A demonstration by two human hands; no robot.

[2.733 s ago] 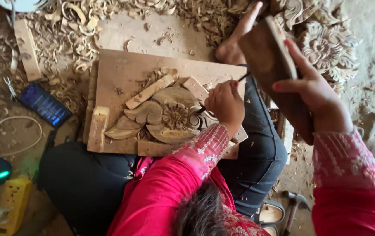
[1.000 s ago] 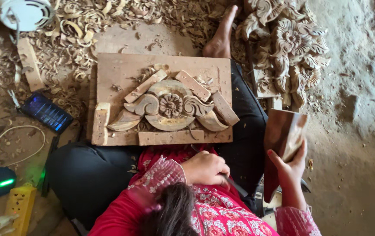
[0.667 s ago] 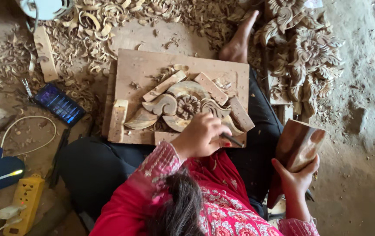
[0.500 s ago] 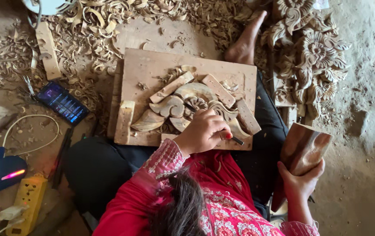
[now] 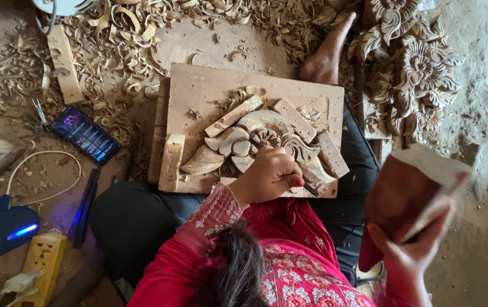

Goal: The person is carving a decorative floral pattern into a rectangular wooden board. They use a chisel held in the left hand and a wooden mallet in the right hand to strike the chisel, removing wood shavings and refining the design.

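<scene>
Resting on a flat wooden board (image 5: 198, 94) across the person's lap, the carved floral panel (image 5: 261, 142) lies a little right of the scene's middle: a round flower at its centre, leaf scrolls curling out to left and right, pale fresh-cut wood, hemmed in by small wooden blocks (image 5: 232, 115) that wedge it on the board. A second ago the left hand (image 5: 266, 176) was drawn back near the body and clear of the carving; it has since come forward and now sits closed around a thin chisel (image 5: 311, 188), resting on the near edge of the panel just below the flower. That puts the tool back in contact with the wood, so cutting looks to be resuming there. The right hand (image 5: 408, 256) has come up too, and now grips a blocky wooden mallet (image 5: 408, 190) raised near and to the right, well apart from the chisel. Wood shavings (image 5: 130, 34) litter the floor on the far side, finished floral carvings (image 5: 408, 68) are stacked at far right, and a lit phone (image 5: 84, 135) lies left of the board, with a yellow power strip (image 5: 42, 261) near left.
</scene>
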